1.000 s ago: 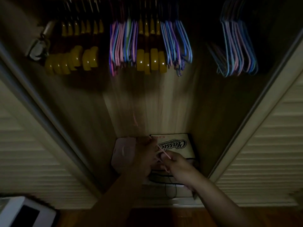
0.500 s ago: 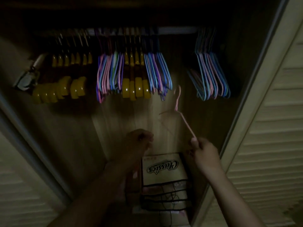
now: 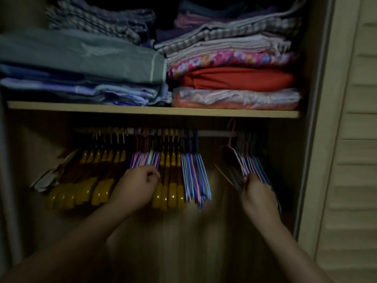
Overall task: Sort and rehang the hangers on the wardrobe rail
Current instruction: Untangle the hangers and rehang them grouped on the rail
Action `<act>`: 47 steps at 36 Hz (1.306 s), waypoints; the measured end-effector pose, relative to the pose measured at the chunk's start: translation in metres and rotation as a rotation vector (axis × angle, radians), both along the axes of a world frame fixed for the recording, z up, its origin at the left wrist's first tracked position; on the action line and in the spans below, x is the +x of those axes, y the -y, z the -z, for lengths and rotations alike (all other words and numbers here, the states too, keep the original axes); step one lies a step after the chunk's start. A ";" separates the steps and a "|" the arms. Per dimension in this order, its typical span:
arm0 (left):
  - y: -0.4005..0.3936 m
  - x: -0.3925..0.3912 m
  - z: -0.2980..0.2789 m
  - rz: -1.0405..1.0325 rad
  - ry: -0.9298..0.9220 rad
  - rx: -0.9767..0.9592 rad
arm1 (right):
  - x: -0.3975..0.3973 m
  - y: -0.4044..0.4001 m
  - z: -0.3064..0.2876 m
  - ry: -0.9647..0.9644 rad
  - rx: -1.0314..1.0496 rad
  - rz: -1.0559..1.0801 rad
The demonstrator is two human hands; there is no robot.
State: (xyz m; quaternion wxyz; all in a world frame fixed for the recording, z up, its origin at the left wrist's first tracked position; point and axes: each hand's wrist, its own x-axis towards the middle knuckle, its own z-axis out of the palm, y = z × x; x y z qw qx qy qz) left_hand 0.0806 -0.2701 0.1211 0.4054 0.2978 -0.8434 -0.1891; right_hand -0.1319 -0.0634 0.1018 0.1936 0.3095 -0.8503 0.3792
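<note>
**Hands at the rail, pink hanger going on at right**

Right hand (image 3: 257,193) pinches a pink wire hanger (image 3: 232,154), its hook at the rail (image 3: 216,133) just left of the rightmost wire bunch (image 3: 251,162). Left hand (image 3: 137,188) is curled, knuckles against the left wire bunch (image 3: 144,159); can't tell if it grips anything. Five groups hang: two yellow-tipped wooden (image 3: 81,193), three wire. Two stacks of folded linens (image 3: 234,78) sit on the shelf (image 3: 155,111) above.

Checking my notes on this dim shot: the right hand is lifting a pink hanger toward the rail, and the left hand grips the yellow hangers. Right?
Not quite. The head view shows the left hand gripping the pastel hangers, not the yellow ones. The right hand does lift the pink hanger toward the rail.
</note>
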 end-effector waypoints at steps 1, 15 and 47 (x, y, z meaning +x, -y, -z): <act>0.003 0.000 -0.001 -0.016 0.007 -0.003 | -0.004 0.006 -0.005 0.002 0.011 -0.002; 0.006 0.007 0.011 -0.026 0.051 0.011 | -0.030 0.038 -0.006 -0.330 0.436 0.113; 0.010 0.032 0.033 0.050 0.045 0.092 | -0.042 0.108 0.025 0.620 -0.173 -0.445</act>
